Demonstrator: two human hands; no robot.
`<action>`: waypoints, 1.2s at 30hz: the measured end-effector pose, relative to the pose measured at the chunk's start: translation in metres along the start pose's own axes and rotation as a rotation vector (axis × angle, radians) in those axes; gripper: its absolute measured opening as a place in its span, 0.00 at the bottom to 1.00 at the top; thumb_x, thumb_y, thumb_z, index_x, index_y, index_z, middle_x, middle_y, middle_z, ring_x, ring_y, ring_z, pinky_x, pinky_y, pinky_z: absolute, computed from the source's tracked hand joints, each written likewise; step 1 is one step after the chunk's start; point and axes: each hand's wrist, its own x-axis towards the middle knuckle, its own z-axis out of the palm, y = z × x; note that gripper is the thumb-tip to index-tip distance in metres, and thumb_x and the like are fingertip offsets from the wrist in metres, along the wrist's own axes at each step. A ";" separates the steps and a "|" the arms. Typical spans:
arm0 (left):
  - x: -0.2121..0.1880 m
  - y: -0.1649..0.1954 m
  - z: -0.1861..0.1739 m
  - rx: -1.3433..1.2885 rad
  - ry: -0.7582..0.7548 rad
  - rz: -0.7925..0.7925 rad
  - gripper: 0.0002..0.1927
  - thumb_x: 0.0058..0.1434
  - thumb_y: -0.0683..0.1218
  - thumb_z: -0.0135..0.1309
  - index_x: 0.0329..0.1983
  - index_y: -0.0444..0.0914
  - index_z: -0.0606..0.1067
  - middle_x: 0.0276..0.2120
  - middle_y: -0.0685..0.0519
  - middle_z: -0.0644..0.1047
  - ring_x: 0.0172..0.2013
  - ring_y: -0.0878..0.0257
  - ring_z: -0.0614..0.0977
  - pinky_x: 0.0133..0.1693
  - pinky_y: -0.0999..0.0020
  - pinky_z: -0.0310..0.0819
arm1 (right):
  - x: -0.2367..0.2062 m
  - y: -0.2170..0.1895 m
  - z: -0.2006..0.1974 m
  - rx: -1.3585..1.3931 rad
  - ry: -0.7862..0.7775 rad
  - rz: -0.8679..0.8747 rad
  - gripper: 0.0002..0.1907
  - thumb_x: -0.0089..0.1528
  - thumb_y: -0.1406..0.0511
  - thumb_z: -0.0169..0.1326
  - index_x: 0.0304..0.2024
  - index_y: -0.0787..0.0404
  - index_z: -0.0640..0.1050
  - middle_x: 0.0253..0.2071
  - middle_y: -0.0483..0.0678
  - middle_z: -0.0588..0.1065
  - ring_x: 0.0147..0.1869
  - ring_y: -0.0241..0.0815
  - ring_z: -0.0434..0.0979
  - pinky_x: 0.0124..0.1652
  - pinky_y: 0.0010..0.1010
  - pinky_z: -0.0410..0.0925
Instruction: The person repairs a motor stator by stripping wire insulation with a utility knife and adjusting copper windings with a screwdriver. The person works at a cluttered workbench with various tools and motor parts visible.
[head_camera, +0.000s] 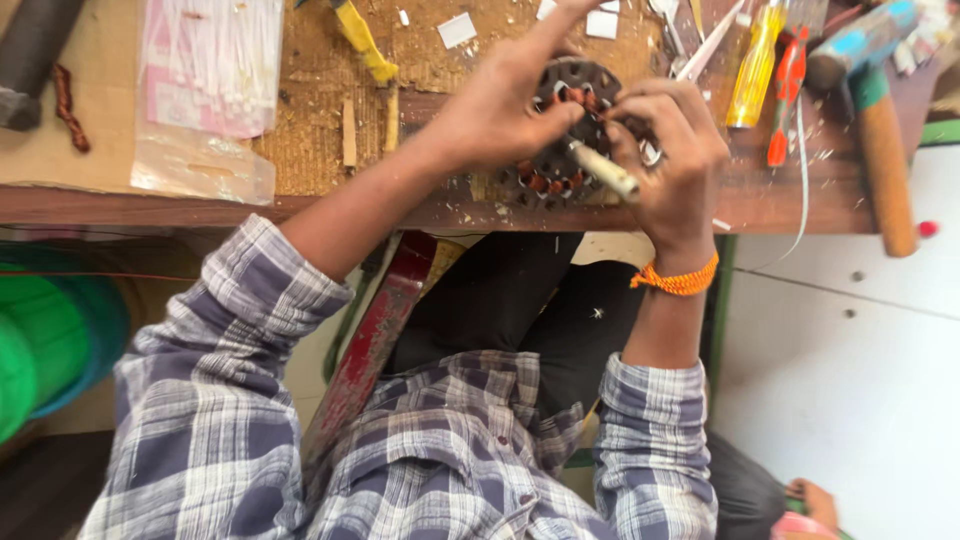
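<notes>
Crowded counter, little free room around the hands

The left hand and right hand close round the wound motor core at the counter's near edge. To the right, a yellow screwdriver, a red-handled tool and a wooden-handled hammer block the way; to the left, wood strips and a plastic packet lie apart, with bare board between. Below the edge, open room.

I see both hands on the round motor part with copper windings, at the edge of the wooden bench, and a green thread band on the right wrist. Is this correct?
Not quite: the head view shows the thread band is orange, not green. The rest holds: the left hand and right hand are on the round motor part with copper windings, at the wooden bench edge.
</notes>
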 end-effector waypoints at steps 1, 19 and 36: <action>-0.001 0.002 0.001 -0.035 0.004 -0.010 0.44 0.64 0.34 0.56 0.78 0.46 0.50 0.44 0.48 0.83 0.44 0.60 0.89 0.47 0.65 0.86 | 0.003 -0.002 -0.004 -0.025 -0.005 -0.007 0.09 0.66 0.77 0.64 0.46 0.67 0.78 0.50 0.53 0.76 0.51 0.47 0.80 0.47 0.30 0.74; -0.010 0.017 0.023 -0.289 0.117 -0.155 0.46 0.63 0.34 0.59 0.77 0.53 0.50 0.67 0.49 0.71 0.52 0.55 0.87 0.54 0.60 0.81 | -0.010 0.005 -0.024 0.272 -0.110 0.259 0.11 0.70 0.71 0.65 0.48 0.68 0.75 0.50 0.52 0.78 0.52 0.39 0.82 0.52 0.28 0.78; -0.014 0.018 0.017 -0.184 0.079 -0.204 0.48 0.65 0.38 0.65 0.77 0.51 0.48 0.77 0.50 0.56 0.59 0.52 0.85 0.63 0.51 0.76 | -0.017 -0.004 0.017 0.086 0.227 0.143 0.06 0.66 0.73 0.66 0.44 0.64 0.82 0.41 0.48 0.79 0.46 0.40 0.78 0.41 0.27 0.72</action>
